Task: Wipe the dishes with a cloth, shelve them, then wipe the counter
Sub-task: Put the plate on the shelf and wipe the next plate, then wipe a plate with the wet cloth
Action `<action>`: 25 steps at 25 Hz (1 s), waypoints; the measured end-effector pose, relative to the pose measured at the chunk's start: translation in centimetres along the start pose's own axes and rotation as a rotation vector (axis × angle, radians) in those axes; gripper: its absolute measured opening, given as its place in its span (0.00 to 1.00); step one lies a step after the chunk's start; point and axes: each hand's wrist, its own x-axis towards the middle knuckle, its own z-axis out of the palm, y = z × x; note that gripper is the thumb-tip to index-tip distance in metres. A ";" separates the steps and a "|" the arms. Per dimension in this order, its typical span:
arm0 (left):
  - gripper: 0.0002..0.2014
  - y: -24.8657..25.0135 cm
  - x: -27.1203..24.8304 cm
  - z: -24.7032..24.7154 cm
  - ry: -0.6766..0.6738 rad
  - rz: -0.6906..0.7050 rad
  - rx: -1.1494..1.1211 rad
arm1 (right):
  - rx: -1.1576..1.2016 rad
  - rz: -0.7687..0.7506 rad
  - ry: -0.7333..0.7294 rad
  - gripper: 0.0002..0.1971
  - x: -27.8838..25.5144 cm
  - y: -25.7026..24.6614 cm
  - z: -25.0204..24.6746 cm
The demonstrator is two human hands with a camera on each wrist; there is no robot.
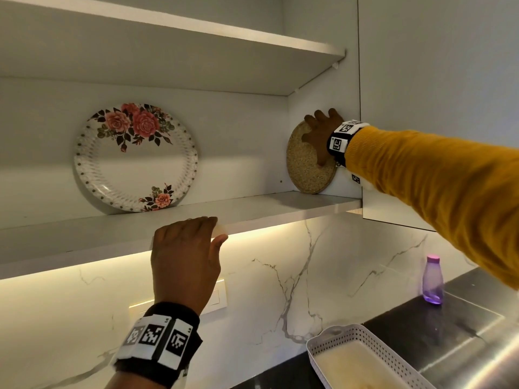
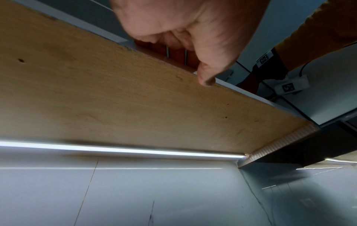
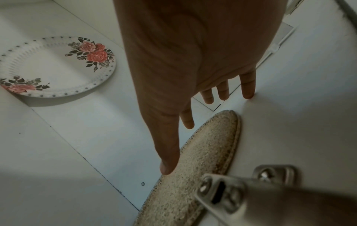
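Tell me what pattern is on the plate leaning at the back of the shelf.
Pink and red roses with dark leaves on the white plate, clearest in the head view.

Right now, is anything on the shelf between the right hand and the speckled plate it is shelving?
Nothing visible. The right hand already rests open on the speckled plate, which leans on the cabinet's side wall. The floral plate stands well to its left.

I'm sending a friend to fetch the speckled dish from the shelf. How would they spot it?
Look at the white lower shelf, in its right-hand corner. The round tan speckled plate stands on edge against the side wall, plain and smaller than the rose-patterned white plate further left.
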 end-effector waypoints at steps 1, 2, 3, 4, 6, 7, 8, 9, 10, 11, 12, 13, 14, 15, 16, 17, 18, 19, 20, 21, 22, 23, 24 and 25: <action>0.18 0.0 0.0 0.0 -0.004 -0.001 -0.002 | -0.005 0.000 0.004 0.53 -0.1 0.0 0.0; 0.20 0.0 0.0 0.0 -0.009 -0.003 -0.005 | -0.015 0.002 0.006 0.53 -0.3 0.1 0.0; 0.20 0.0 0.0 -0.1 -0.014 -0.007 -0.006 | -0.011 0.000 0.002 0.53 -0.4 0.1 0.0; 0.21 0.1 0.0 -0.2 -0.017 -0.007 -0.008 | -0.004 -0.003 -0.004 0.53 -0.5 0.2 -0.2; 0.20 0.1 0.0 -0.2 -0.014 -0.007 -0.017 | 0.003 -0.002 0.002 0.53 -0.8 0.2 -0.6; 0.20 0.2 0.1 -0.3 -0.014 -0.008 -0.023 | 0.003 -0.004 0.021 0.51 -1.1 0.1 -1.0; 0.21 0.2 0.1 -0.3 -0.014 -0.011 -0.027 | 0.000 -0.012 0.047 0.50 -1.4 -0.2 -1.4; 0.21 0.2 0.1 -0.3 -0.017 -0.018 -0.030 | 0.001 -0.024 0.077 0.48 -1.8 -0.6 -1.9; 0.21 0.2 0.1 -0.4 -0.023 -0.022 -0.032 | 0.016 -0.034 0.113 0.47 -2.2 -1.1 -2.5; 0.21 0.2 0.2 -0.4 -0.030 -0.025 -0.032 | 0.046 -0.046 0.153 0.45 -2.7 -1.7 -3.2; 0.21 0.3 0.2 -0.4 -0.035 -0.027 -0.030 | 0.085 -0.063 0.200 0.44 -3.4 -2.5 -3.9; 0.21 0.3 0.1 -0.5 -0.035 -0.027 -0.026 | 0.126 -0.083 0.251 0.43 -4.1 -3.3 -4.7; 0.20 0.3 0.1 -0.5 -0.036 -0.026 -0.023 | 0.167 -0.104 0.303 0.42 -5.0 -4.2 -5.4; 0.18 0.4 0.1 -0.5 -0.039 -0.026 -0.023 | 0.212 -0.125 0.354 0.41 -6.1 -5.1 -6.0; 0.18 0.4 0.1 -0.6 -0.043 -0.024 -0.020 | 0.264 -0.142 0.405 0.40 -7.4 -6.0 -6.5; 0.19 0.4 0.0 -0.7 -0.043 -0.020 -0.009 | 0.324 -0.158 0.456 0.40 -9.0 -6.8 -7.1; 0.20 0.5 0.0 -0.8 -0.048 -0.018 0.004 | 0.394 -0.172 0.504 0.39 -10.7 -7.6 -7.6; 0.21 0.6 -0.1 -0.9 -0.056 -0.018 0.007 | 0.470 -0.182 0.540 0.38 -12.4 -8.4 -8.0; 0.22 0.7 -0.2 -1.2 -0.060 -0.021 0.003 | 0.543 -0.196 0.565 0.37 -14.2 -9.2 -8.5; 0.23 0.8 -0.3 -1.3 -0.064 -0.028 -0.003 | 0.608 -0.225 0.579 0.36 -15.9 -9.9 -8.8; 0.23 0.8 -0.3 -1.4 -0.070 -0.037 -0.012 | 0.662 -0.263 0.586 0.35 -17.5 -10.6 -9.1; 0.23 0.8 -0.3 -1.5 -0.076 -0.040 -0.017 | 0.714 -0.299 0.591 0.34 -19.1 -11.1 -9.3; 0.24 0.8 -0.3 -1.6 -0.082 -0.038 -0.021 | 0.776 -0.325 0.601 0.34 -20.6 -11.7 -9.5; 0.24 0.7 -0.5 -1.6 -0.084 -0.028 -0.031 | 0.844 -0.348 0.619 0.32 -22.0 -12.2 -9.4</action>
